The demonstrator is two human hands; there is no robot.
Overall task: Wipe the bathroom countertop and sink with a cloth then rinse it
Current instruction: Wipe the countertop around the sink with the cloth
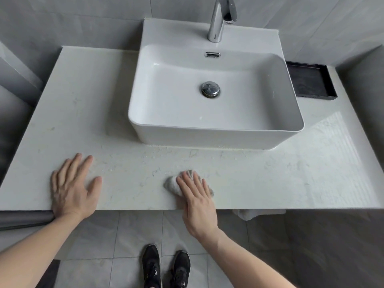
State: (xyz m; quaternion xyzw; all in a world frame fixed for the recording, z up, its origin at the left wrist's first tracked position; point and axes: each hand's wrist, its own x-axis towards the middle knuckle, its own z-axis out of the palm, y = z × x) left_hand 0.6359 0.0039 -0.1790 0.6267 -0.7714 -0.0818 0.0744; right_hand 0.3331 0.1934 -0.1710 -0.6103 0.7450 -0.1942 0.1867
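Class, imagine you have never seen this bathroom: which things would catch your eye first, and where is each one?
The white basin sits on the countertop at centre, a chrome tap behind it. At the near edge, the right hand presses a crumpled cloth flat, while the left hand rests open on the counter.

Your single head camera looks steeply down from close above the tabletop (124,100), facing the wall, with the sink (216,140) ahead and the floor (124,235) below.
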